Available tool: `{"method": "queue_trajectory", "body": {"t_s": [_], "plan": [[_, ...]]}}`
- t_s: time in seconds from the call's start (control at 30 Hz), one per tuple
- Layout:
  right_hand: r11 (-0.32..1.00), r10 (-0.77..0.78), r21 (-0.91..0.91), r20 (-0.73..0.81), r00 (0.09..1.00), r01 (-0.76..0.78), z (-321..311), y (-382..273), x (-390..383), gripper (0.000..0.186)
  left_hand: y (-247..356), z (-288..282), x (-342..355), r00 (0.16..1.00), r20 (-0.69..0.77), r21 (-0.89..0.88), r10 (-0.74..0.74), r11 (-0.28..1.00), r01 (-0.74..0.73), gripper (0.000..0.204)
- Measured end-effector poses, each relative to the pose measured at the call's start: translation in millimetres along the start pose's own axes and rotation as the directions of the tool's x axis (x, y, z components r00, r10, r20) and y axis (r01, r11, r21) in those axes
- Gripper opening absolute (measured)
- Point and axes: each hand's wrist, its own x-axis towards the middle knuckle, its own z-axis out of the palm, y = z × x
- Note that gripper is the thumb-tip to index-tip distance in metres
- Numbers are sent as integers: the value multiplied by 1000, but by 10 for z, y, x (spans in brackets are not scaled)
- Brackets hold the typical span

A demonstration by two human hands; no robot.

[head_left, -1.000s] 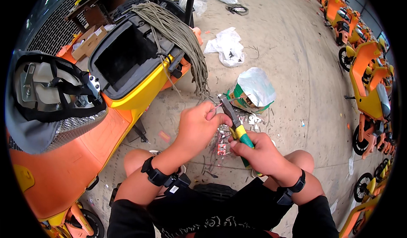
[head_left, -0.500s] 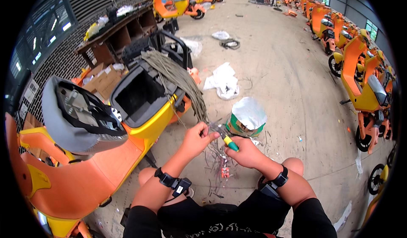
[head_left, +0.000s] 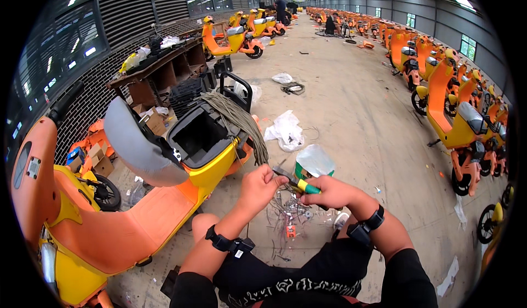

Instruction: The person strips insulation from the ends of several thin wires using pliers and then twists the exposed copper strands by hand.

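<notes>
Wires (head_left: 279,183) from the bundle (head_left: 241,124) draped off the orange scooter (head_left: 164,209) sit pinched in the left hand (head_left: 262,186), right hand (head_left: 328,191) clamped on green-handled cutters (head_left: 299,185) — mid-snip, I'd say, next needing jaws squared on a strand.

There is a single view, from a camera worn on the person's head. It looks forward and down over the person's knees, close above the left hand (head_left: 258,188) and right hand (head_left: 333,191), which sit low in the middle. The orange scooter (head_left: 137,220) lies just left of the camera and fills the lower left. Beyond the scooter the view runs far down the hall floor (head_left: 351,88). Edges bend toward the round rim.
</notes>
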Motion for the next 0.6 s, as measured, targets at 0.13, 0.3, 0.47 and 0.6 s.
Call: {"method": "queue_trajectory", "body": {"t_s": [0.13, 0.3, 0.47, 0.6], "plan": [[991, -99, 93, -3, 995, 99, 98, -277, -441, 31, 483, -111, -183, 991, -66, -24, 114, 993, -116, 61], [987, -143, -92, -83, 986, 135, 75, -755, -649, 28, 790, -268, -207, 983, -150, -78, 103, 990, -115, 61], [977, -190, -132, -191, 963, 167, 43, -866, -402, 24, 676, -279, 101, 978, -206, -276, 40, 956, -98, 54], [975, -219, -20, -238, 946, 220, -14, -832, -200, 24, 581, -377, 357, 990, -124, -115, 70, 990, -85, 20]]}}
